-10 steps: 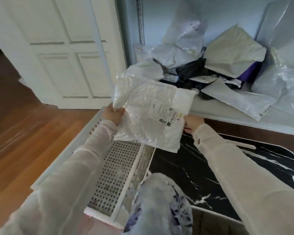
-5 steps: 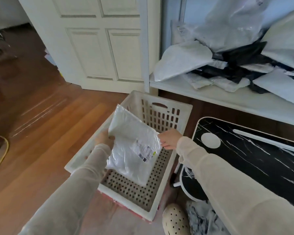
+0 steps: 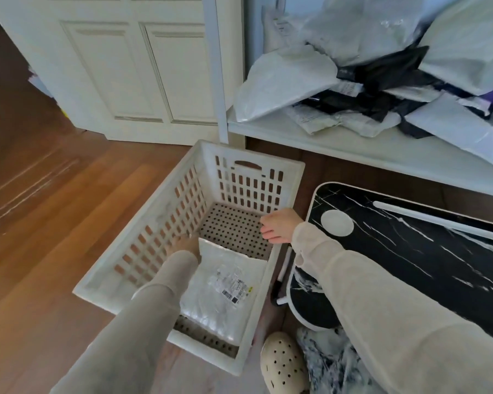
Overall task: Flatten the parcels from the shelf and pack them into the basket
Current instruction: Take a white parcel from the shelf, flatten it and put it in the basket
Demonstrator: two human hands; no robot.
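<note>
Parcel [image 3: 225,285] was found flat in basket [image 3: 245,163].
Left hand [image 3: 182,247] fingers were spread at its far corner; right hand [image 3: 278,226] fingers were held loosely curled, empty, over the rim.

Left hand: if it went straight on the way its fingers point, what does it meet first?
Likely the slatted left wall of the white plastic basket. The left hand points forward-left inside it, fingers blurred, seemingly close to that wall; depth is unclear.
</note>
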